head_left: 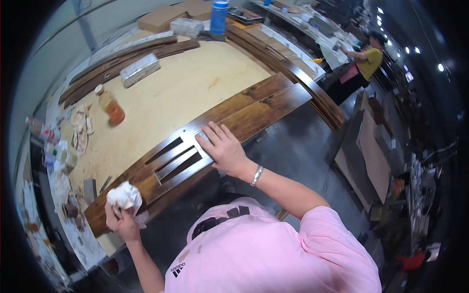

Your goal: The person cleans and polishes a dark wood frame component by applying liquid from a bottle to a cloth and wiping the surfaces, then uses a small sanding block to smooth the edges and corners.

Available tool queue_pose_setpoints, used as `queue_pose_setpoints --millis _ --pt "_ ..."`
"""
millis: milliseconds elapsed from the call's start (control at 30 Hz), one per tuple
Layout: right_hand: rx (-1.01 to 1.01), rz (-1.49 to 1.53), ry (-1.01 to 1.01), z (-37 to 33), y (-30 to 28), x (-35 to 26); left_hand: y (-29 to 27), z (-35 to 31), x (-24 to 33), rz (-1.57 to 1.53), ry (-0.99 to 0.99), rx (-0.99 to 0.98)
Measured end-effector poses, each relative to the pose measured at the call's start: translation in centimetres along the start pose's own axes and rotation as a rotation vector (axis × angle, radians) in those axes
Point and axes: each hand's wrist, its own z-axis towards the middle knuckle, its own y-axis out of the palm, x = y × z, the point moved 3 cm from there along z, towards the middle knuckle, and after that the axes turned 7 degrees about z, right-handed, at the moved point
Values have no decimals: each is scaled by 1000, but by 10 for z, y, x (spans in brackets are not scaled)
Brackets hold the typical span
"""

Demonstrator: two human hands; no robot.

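A long, glossy brown wooden board [146,190] with rectangular slots cut through it lies slantwise along the near side of the table. My left hand [123,223] grips a crumpled white cloth [125,196] over the board's left end. Near the middle, my right hand [223,149] rests flat on the wood just right of the slots, fingers spread, holding nothing. A bracelet circles my right wrist. Toward the right the wood shows two long pieces side by side; whether they are joined I cannot tell.
On the pale tabletop [195,68] stand a bottle of orange liquid [111,105], a wrapped block [140,70] and a rag [81,128]. Brown boards [132,61] are stacked at the back and right [312,93]. A blue bottle [219,17] stands behind. A person in yellow [370,63] works far right.
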Motion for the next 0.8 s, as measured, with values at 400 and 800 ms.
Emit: queue_pose_setpoints --millis 400,800 --pt "408 -23 -74 -3 -124 122 48 1 75 -275 137 157" --pt "331 -42 779 27 -157 444 256 51 124 -182 -119 -198"
